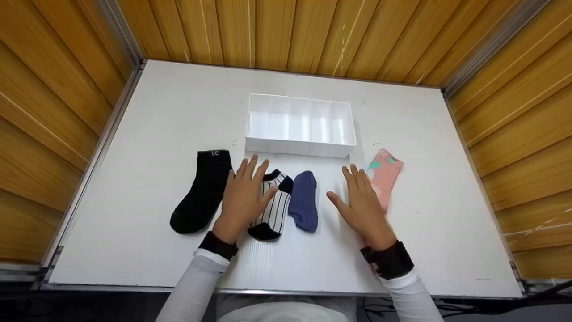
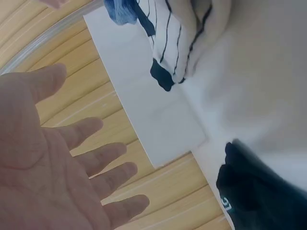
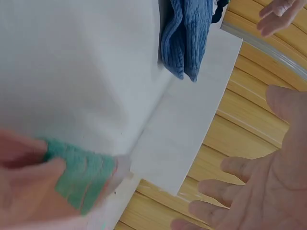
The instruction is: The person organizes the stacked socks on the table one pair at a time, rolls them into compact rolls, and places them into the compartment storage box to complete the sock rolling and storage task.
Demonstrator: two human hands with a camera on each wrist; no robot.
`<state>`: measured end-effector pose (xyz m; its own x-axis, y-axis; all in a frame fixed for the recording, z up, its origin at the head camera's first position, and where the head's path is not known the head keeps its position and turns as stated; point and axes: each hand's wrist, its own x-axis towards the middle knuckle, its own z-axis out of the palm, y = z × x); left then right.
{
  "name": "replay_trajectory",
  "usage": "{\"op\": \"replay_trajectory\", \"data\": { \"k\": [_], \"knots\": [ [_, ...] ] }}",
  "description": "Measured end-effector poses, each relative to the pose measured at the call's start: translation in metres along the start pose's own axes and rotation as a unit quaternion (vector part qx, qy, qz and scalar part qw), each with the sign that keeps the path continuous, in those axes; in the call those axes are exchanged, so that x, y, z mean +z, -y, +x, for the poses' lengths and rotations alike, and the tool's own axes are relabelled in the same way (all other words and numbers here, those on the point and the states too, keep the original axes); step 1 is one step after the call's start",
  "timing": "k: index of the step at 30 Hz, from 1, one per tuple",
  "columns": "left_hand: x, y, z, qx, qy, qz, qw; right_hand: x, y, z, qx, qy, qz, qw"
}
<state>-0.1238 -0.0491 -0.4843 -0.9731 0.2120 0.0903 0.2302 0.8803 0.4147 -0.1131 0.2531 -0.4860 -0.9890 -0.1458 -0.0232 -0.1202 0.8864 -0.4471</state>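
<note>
My left hand (image 1: 245, 197) hovers between a black sock (image 1: 201, 192) and a white sock with black stripes (image 1: 276, 208), fingers spread and straight, holding nothing. It hides part of the striped sock in the head view. To the right of that one lies a blue sock (image 1: 304, 201). My right hand (image 1: 362, 203) is also spread out with nothing in it, overlapping a pink sock (image 1: 388, 174) with green patches. In the left wrist view the palm of the left hand (image 2: 53, 163) shows bare; the right wrist view shows the right palm (image 3: 268, 177) bare too.
A white rectangular box (image 1: 297, 146) with upright dividers stands beyond the socks, near the middle of the white table (image 1: 134, 188). Wood-look panels (image 1: 286, 36) wall in the table at the back and both sides. Dark cables (image 1: 473, 306) hang past the front right edge.
</note>
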Motion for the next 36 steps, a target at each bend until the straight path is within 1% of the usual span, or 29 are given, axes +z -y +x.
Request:
{"op": "replay_trajectory", "data": {
  "k": [4, 7, 9, 11, 13, 16, 20, 22, 25, 31, 34, 36],
  "knots": [
    [0.008, -0.014, 0.002, 0.041, -0.007, -0.011, 0.9991, 0.007, 0.006, 0.003, -0.021, -0.009, -0.003, 0.9997],
    [0.017, -0.026, 0.003, 0.079, 0.001, -0.013, 0.9968, 0.012, 0.011, 0.003, -0.045, -0.014, -0.013, 0.9988],
    [0.023, -0.033, 0.004, 0.104, 0.014, -0.007, 0.9945, 0.016, 0.016, 0.002, -0.062, -0.011, -0.024, 0.9978],
    [0.029, -0.039, 0.003, 0.126, 0.033, 0.009, 0.9915, 0.021, 0.02, -0.001, -0.076, -0.008, -0.03, 0.9966],
    [0.036, -0.043, 0.001, 0.143, 0.053, 0.031, 0.9879, 0.027, 0.023, -0.004, -0.088, -0.004, -0.035, 0.9955],
    [0.044, -0.046, -0.003, 0.161, 0.073, 0.058, 0.9826, 0.035, 0.027, -0.01, -0.113, -0.001, -0.041, 0.9928],
    [0.052, -0.048, -0.009, 0.173, 0.084, 0.067, 0.9791, 0.044, 0.031, -0.018, -0.148, 0.02, -0.046, 0.9877],
    [0.056, -0.05, -0.012, 0.178, 0.086, 0.068, 0.9779, 0.046, 0.032, -0.022, -0.16, 0.034, -0.044, 0.9855],
    [0.059, -0.052, -0.017, 0.184, 0.084, 0.074, 0.9766, 0.049, 0.032, -0.026, -0.172, 0.043, -0.048, 0.9829],
    [0.064, -0.057, -0.025, 0.194, 0.062, 0.076, 0.9762, 0.057, 0.026, -0.032, -0.184, 0.036, -0.062, 0.9802],
    [0.066, -0.058, -0.027, 0.185, 0.053, 0.071, 0.9787, 0.06, 0.025, -0.033, -0.185, 0.031, -0.064, 0.9801],
    [0.068, -0.058, -0.027, 0.174, 0.05, 0.078, 0.9804, 0.061, 0.025, -0.034, -0.189, 0.023, -0.073, 0.9789]
  ]
}}
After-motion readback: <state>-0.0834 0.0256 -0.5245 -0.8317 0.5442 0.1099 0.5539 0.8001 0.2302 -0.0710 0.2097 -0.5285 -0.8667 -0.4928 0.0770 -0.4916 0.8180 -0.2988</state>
